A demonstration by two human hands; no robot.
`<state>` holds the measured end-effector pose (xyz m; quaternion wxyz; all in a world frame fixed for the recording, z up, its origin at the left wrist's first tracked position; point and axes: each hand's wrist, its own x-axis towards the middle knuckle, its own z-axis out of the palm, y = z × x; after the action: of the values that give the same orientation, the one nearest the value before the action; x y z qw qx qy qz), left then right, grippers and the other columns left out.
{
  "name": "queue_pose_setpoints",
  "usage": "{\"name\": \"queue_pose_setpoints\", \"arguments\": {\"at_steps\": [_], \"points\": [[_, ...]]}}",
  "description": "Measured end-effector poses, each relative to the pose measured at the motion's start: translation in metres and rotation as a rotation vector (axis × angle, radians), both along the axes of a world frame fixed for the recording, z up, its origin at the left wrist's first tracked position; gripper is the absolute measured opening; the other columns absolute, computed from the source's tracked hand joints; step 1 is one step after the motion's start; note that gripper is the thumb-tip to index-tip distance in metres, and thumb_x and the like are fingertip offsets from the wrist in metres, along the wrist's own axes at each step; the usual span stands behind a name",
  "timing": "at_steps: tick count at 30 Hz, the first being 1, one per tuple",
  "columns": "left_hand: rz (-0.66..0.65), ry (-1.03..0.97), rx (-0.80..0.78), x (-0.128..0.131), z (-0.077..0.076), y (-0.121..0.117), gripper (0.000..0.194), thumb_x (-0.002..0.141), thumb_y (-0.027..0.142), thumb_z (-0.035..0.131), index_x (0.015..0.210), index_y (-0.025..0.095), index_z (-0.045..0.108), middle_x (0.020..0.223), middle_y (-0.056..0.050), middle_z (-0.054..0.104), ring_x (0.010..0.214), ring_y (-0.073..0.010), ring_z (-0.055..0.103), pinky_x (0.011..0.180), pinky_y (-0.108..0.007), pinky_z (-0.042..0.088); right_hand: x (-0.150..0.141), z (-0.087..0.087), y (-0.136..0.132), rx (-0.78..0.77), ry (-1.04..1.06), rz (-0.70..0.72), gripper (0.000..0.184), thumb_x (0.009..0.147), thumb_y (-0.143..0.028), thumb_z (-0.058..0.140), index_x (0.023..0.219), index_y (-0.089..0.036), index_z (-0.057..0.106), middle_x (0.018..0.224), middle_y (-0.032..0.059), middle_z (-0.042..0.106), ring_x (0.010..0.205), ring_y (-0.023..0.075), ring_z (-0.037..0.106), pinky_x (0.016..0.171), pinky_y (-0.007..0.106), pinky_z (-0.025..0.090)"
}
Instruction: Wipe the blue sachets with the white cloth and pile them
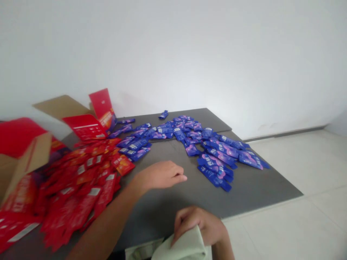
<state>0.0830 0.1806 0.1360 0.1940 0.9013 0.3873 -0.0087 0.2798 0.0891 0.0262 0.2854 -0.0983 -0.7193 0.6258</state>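
Note:
My left hand (164,175) reaches palm down above the grey tabletop, between the red and the blue packets. Its fingers are curled together, and no object shows in them; the palm side is hidden. Low in the view, my right hand (202,224) is closed on a folded pale green cloth (184,245) at the table's front edge. Blue sachets with pink prints (218,153) lie loosely spread beyond and to the right of my left hand. A large heap of red sachets (81,180) lies to the left, beside my left forearm.
Open cardboard boxes with red outsides (84,124) stand at the left by the white wall (189,54). One blue sachet (163,115) lies apart at the back. The grey table (260,193) ends at the right above a pale tiled floor (306,162).

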Motion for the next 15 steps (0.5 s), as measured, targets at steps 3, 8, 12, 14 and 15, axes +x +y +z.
{"name": "queue_pose_setpoints", "arguments": {"at_steps": [3,8,12,14,15], "points": [[0.233,-0.010,0.190,-0.030,-0.025,0.025,0.038,0.105,0.048,0.046,0.090,0.024,0.072,0.092,-0.003,0.076,0.091,-0.0203,0.071,0.083,-0.029,0.051,-0.003,0.001,-0.001,-0.023,-0.005,-0.014,0.044,0.092,-0.051,0.072,0.104,-0.011,0.084,0.084,0.0114,0.072,0.070,0.0143,0.064,0.066,0.024,0.052],[0.465,0.001,0.361,-0.041,-0.062,0.096,0.039,0.107,0.020,0.039,0.139,0.015,0.059,0.143,-0.017,0.061,0.136,-0.0260,0.055,0.115,-0.040,0.041,-0.006,-0.003,0.000,-0.061,-0.077,-0.052,0.054,0.089,-0.063,0.072,0.102,-0.012,0.085,0.084,0.0097,0.069,0.072,0.0144,0.062,0.068,0.025,0.051],[0.527,0.036,0.405,-0.034,-0.074,0.146,0.046,0.102,0.028,0.059,0.145,0.015,0.054,0.155,-0.018,0.050,0.140,-0.0322,0.050,0.116,-0.053,0.041,-0.008,-0.011,0.000,-0.051,-0.096,-0.058,0.064,0.084,-0.072,0.070,0.100,-0.012,0.084,0.083,0.0088,0.067,0.072,0.0147,0.060,0.070,0.026,0.051],[0.561,0.036,0.431,-0.030,-0.074,0.167,0.048,0.100,0.036,0.064,0.144,0.019,0.055,0.154,-0.015,0.050,0.138,-0.0328,0.051,0.113,-0.058,0.044,-0.009,-0.020,-0.002,-0.058,-0.113,-0.073,0.066,0.080,-0.074,0.073,0.098,-0.012,0.084,0.082,0.0078,0.066,0.071,0.0144,0.059,0.069,0.026,0.050],[0.578,0.032,0.440,-0.028,-0.074,0.177,0.047,0.099,0.038,0.065,0.142,0.020,0.056,0.152,-0.013,0.051,0.136,-0.0323,0.053,0.111,-0.059,0.046,-0.010,-0.025,-0.002,-0.069,-0.124,-0.085,0.067,0.075,-0.076,0.075,0.096,-0.012,0.084,0.080,0.0067,0.065,0.069,0.0140,0.058,0.067,0.026,0.049]]}}
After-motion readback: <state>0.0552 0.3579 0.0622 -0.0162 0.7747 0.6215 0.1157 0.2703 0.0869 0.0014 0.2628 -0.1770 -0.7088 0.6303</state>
